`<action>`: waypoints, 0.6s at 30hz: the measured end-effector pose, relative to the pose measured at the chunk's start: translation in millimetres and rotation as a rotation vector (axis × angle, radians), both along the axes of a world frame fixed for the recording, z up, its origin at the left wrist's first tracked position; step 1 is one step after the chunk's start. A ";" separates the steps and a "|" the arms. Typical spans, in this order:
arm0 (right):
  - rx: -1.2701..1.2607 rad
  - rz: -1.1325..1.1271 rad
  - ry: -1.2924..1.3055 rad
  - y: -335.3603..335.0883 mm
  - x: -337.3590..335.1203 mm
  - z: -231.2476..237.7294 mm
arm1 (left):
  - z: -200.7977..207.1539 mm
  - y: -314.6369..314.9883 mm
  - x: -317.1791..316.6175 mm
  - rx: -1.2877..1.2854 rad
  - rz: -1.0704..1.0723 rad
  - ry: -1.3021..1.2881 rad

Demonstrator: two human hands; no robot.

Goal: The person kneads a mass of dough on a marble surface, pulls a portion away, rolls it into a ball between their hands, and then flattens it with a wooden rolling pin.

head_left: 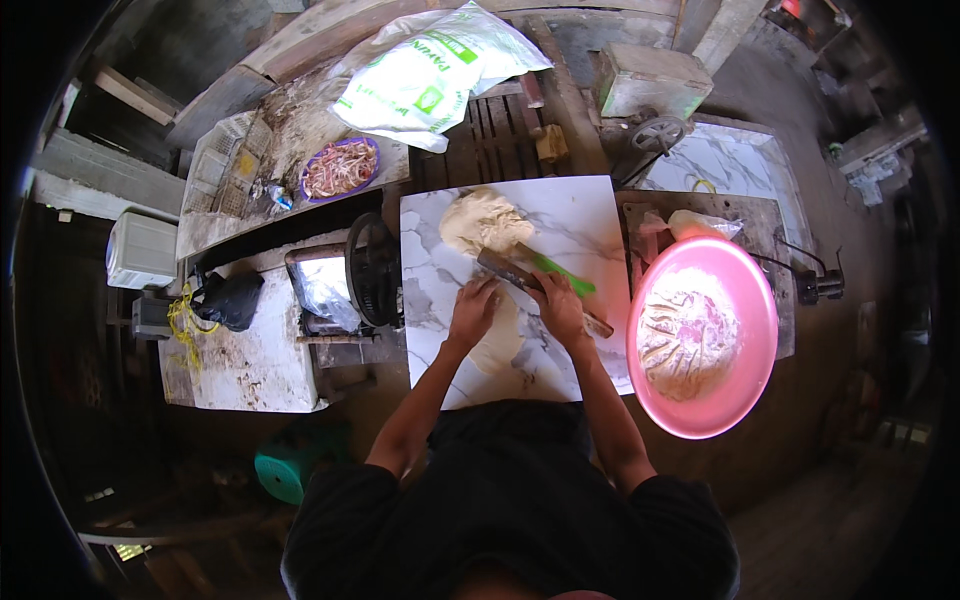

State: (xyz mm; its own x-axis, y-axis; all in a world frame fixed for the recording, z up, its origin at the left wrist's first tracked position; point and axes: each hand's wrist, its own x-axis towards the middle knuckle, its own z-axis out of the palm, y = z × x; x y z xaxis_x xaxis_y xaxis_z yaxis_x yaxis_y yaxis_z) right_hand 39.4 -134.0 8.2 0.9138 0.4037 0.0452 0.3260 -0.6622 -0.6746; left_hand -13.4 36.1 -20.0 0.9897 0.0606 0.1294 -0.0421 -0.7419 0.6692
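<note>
A flattened sheet of pale dough (497, 342) lies on the near part of a white marble-patterned board (430, 350). My left hand (474, 312) is at its upper left edge, with the fingers curled together on the dough. A dark wooden rolling pin (508, 268) slants across the board from upper left to lower right. Closed over its middle is my right hand (560, 308). Just beyond the pin lies a bright green, flat-bladed tool (562, 272), partly hidden. Farther off, a thick lump of dough (485, 222) rests on the board.
To the right stands a pink basin (757, 350) holding flour. A hand-cranked machine with a dark wheel (370, 268) adjoins the board's left side. Beyond are a plate of reddish strips (341, 168), a white-and-green sack (430, 85) and a wire basket (225, 170). A green stool (280, 477) is lower left.
</note>
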 end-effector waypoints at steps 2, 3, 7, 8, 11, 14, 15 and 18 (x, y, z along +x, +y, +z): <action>-0.001 -0.010 -0.007 -3.2 -2.7 -1.6 | -1.7 4.0 2.2 0.043 -0.160 0.011; -0.006 -0.029 0.001 -4.8 -5.4 -0.4 | -2.9 4.7 3.0 0.044 -0.159 0.010; -0.047 -0.069 -0.022 -8.0 -12.0 -4.2 | 1.4 -0.1 2.1 0.207 -0.185 -0.003; -0.048 -0.068 -0.022 -8.2 -13.2 -5.3 | 3.5 -3.1 1.1 0.329 -0.154 -0.077; -0.045 -0.140 -0.046 -4.8 -15.2 -4.6 | -5.9 -9.2 -14.3 0.317 -0.218 0.042; -0.039 -0.188 -0.016 -3.8 -14.3 -1.7 | -10.7 -12.6 -15.7 0.412 -0.196 -0.005; -0.033 -0.185 -0.024 -4.4 -13.9 -2.5 | -9.5 -13.6 -13.4 0.410 -0.195 -0.007; -0.042 -0.175 -0.020 -7.9 -14.0 0.3 | -7.6 -14.1 -2.4 0.411 -0.213 -0.009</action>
